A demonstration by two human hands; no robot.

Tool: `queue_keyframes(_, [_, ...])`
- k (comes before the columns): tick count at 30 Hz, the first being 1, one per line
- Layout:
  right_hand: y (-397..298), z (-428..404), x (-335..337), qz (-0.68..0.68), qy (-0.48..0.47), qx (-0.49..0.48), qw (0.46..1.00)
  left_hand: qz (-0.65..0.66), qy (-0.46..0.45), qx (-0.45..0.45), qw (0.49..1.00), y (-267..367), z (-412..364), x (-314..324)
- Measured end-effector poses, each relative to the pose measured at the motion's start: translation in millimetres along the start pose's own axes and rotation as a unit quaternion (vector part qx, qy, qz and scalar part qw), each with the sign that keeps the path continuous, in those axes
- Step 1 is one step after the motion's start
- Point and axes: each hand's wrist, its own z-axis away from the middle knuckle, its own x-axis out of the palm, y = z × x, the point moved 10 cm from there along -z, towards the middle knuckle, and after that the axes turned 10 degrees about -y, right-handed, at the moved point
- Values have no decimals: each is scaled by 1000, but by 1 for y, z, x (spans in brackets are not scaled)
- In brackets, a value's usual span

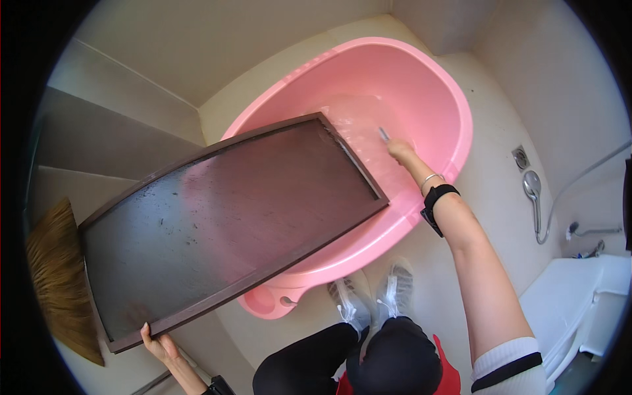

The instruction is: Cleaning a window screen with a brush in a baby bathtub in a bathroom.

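Observation:
A brown-framed mesh window screen [237, 217] slants across the pink plastic tub [456, 98], its far end inside the tub. Dark specks and wet patches mark the mesh. At the lower left corner, my left hand [162, 347] grips the screen's frame, the thumb on its edge. Over the tub, to the right of the screen, my right hand [401, 150] is closed around a small tool with a pale grey end [383, 133]; the rest of it is hidden in the fist. Shallow water [360, 118] lies in the tub below that hand.
A straw broom head [61, 281] stands at the left by the screen's near end. On the floor to the right are a shower head [532, 185] with its hose and a drain [520, 157]. A white plastic fixture [563, 291] is at lower right. My covered shoes [395, 286] are beside the tub.

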Motion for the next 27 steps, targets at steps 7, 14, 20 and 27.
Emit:
queue_keyframes(7, [-88,13,33,-154,-16,-144,977,-9,47,-5,999,-1,16,31])
queue_keyframes(14, [-205,213,113,-13,-56,-336,940,16,16,-5,1000,-6,15,38])
queue_keyframes(20, [-213,237,126,190,-74,-419,885,7,12,-21,1000,-12,10,33])
queue_keyframes(27, [-143,147,63,262,-22,-280,923,19,-18,-44,999,-8,8,19])
